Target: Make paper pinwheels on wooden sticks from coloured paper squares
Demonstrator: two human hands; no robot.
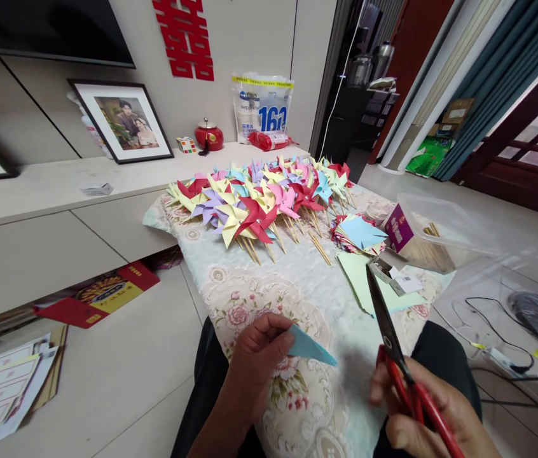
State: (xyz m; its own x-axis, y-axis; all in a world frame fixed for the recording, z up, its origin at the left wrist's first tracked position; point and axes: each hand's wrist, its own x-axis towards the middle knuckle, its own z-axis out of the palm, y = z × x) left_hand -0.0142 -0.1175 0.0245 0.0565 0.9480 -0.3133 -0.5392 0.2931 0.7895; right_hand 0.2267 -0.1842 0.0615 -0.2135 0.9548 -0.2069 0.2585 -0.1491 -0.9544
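Note:
Between the thumb and fingers of my left hand (pixel 262 356) is a folded blue paper (pixel 314 348), its point turned to the right. My right hand (pixel 434 410) grips red-handled scissors (pixel 386 318) with the blades pointing up and away, apart from the paper. Ahead, many paper pinwheels (pixel 257 219) in red, yellow, purple, pink and blue lie heaped on wooden sticks. A stack of cut paper squares (pixel 362 232), a blue one on top, lies beyond the scissors. Pale green paper sheets (pixel 357 286) lie partly behind the blades.
A floral tablecloth (pixel 231 286) covers the table. At its right stand a clear plastic box (pixel 460 235) with sticks inside and a small open carton (pixel 400 280). Loose sticks (pixel 320 249) lie mid-table. Cables (pixel 507 318) run over the floor at right. A white cabinet (pixel 59 203) stands behind.

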